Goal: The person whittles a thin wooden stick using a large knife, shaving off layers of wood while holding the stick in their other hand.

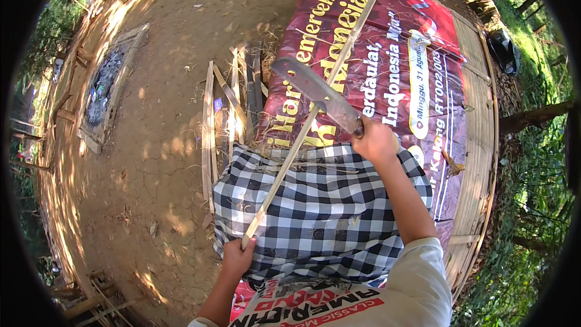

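Note:
My left hand [238, 256] is closed round the near end of a long, pale bamboo strip [281, 172]. The strip runs slanting away from me, up and to the right, across my lap and over a banner. In my right hand [375, 141] is the handle of a machete [321, 95] with a broad, dark blade. The blade lies across the strip near its middle, pointing to the far left. A black-and-white checked cloth [327, 197] covers my lap beneath the strip, with some shavings on it.
A dark red printed banner [387, 66] is spread over a bamboo-slat platform [478, 163]. Several cut bamboo pieces [233, 103] lie left of it on bare earth. Farther left is a wood-framed ash pit [109, 82]; a black plastic bag [503, 51] lies at far right.

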Tool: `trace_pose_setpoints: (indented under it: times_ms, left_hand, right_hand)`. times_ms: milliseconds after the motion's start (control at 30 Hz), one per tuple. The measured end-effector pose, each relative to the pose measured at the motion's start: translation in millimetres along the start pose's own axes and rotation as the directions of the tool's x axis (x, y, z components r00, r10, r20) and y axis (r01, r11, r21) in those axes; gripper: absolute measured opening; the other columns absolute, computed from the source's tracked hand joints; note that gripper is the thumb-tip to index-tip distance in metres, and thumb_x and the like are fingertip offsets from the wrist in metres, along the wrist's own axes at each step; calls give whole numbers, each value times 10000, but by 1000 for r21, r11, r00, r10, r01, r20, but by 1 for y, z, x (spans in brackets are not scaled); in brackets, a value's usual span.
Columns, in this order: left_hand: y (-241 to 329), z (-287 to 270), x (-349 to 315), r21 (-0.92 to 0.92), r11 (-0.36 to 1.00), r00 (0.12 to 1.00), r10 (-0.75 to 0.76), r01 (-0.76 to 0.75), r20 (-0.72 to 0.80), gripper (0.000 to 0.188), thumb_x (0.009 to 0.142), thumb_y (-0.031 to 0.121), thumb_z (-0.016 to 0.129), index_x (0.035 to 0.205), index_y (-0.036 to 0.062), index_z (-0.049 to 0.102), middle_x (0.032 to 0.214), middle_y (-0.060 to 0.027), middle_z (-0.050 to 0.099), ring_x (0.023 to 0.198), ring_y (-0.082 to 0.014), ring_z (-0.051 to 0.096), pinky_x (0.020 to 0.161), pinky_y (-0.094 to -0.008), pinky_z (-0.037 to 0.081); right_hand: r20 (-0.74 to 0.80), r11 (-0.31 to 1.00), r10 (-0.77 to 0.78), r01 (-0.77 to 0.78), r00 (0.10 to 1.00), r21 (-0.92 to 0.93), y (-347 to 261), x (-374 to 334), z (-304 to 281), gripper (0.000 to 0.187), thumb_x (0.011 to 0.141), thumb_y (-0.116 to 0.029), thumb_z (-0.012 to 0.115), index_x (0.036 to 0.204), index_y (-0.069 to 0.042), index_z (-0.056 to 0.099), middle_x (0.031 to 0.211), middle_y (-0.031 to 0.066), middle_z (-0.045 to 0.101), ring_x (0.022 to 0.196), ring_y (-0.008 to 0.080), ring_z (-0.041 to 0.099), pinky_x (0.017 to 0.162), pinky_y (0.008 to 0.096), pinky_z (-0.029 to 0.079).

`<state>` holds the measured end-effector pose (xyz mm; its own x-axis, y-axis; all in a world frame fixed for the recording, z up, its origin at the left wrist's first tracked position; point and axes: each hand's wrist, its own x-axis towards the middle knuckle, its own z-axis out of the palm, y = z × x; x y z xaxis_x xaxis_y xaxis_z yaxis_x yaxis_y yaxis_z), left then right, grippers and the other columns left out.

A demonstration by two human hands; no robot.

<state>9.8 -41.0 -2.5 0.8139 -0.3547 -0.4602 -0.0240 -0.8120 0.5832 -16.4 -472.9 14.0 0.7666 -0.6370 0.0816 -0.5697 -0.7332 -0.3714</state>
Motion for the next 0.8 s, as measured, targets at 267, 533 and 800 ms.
trace_pose_setpoints:
  times_ms: [267, 533, 800]
  left_hand:
    - [-12, 1, -2, -27, 999, 999, 38, -38, -12, 440, 879, 304, 651, 653, -64, 569, 501, -169, 500, 458, -183, 476, 480, -387, 398]
    - [-11, -3, -5, -48, 996, 997, 82, -82, 8, 390, 864, 282, 662, 686, -56, 582, 525, -168, 518, 472, -187, 488, 492, -378, 411]
    - [-72, -19, -29, -63, 997, 994, 51, -45, 100, 310, 809, 239, 722, 736, -49, 634, 534, -124, 557, 500, -131, 512, 490, -346, 430]
  right_hand:
    - [13, 808, -589, 588, 808, 45, -25, -11, 35, 279, 557, -161, 718, 780, -69, 577, 693, 91, 593, 694, 289, 638, 618, 395, 509]
    - [-201, 993, -119, 114, 972, -40, 58, 40, -10, 185, 634, -172, 682, 763, -60, 613, 662, 145, 645, 637, 333, 653, 597, 427, 512]
    - [-153, 978, -185, 167, 971, -122, 69, -1, -16, 162, 648, -163, 664, 747, -61, 586, 637, 136, 632, 590, 323, 643, 531, 421, 499]
